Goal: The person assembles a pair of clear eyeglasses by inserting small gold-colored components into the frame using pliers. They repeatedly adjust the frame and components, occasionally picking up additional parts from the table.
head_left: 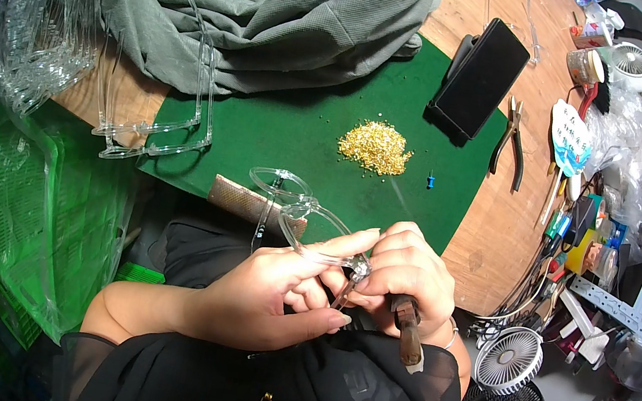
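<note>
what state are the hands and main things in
Left hand: closed on clear glasses frame
Clear glasses frame: held
Right hand: closed around brown tool
Brown tool: gripped
Black device: screen dark
Pliers: lying flat, handles apart
Gold pieces: loosely heaped
Green mat: spread flat

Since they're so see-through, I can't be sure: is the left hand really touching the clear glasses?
Touching. The head view shows the left hand with its fingers closed against the clear glasses, no gap between.

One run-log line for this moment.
left hand: holds clear eyeglass frame | right hand: holds brownish tool | gold-coloured bits: piled on green mat
</note>
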A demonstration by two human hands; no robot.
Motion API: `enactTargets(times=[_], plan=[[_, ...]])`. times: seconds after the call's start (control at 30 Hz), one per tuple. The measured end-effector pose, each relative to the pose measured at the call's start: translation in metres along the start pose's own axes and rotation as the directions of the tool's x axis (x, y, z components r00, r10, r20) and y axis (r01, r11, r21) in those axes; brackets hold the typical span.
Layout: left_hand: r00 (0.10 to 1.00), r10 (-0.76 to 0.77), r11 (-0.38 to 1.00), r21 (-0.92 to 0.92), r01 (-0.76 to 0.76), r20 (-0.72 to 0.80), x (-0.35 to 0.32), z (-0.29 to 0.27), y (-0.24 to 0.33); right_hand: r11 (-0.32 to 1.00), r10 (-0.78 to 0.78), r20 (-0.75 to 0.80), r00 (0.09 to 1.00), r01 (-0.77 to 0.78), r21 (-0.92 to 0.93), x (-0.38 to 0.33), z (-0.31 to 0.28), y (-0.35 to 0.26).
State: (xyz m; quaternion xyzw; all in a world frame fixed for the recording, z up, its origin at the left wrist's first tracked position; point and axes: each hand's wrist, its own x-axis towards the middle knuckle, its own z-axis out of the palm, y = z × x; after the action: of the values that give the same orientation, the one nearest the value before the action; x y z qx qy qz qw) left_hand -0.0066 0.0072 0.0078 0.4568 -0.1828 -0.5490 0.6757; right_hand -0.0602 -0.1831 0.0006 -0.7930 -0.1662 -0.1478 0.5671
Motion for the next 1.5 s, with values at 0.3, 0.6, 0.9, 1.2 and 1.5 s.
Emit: enactTargets(times=[0.3,0.6,0.9,1.2,1.5], plan=[[1.0,-0.014,0.997,-0.079,0.014,0.0,0.0,0.0,-0.002,0.997,-0.01,-0.061,0.998,0.014,0.077,-0.004,0.005,0.004],[0.997,-0.065,0.986,-0.153,0.058,-0.037,-0.002,0.003,0.008,0.994,-0.015,0.005,1.0,0.015,-0.104,-0.006,-0.011,-0.006],[0.98,0.197,0.969,0.158,-0.192,-0.015,0.003,0.003,-0.011,0.868,0.387,0.229,0.893,-0.269,-0.418,-0.027,-0.018,-0.019],[0.924,0.382,0.814,0.462,-0.353,0.033,0.008,0.001,-0.009,0.852,0.299,0.218,0.929,-0.157,-0.5,-0.022,-0.013,-0.017],[0.926,0.376,0.843,0.405,-0.354,0.028,0.009,0.008,-0.004,0.822,0.159,0.113,0.981,-0.068,-0.565,-0.028,-0.004,-0.008]])
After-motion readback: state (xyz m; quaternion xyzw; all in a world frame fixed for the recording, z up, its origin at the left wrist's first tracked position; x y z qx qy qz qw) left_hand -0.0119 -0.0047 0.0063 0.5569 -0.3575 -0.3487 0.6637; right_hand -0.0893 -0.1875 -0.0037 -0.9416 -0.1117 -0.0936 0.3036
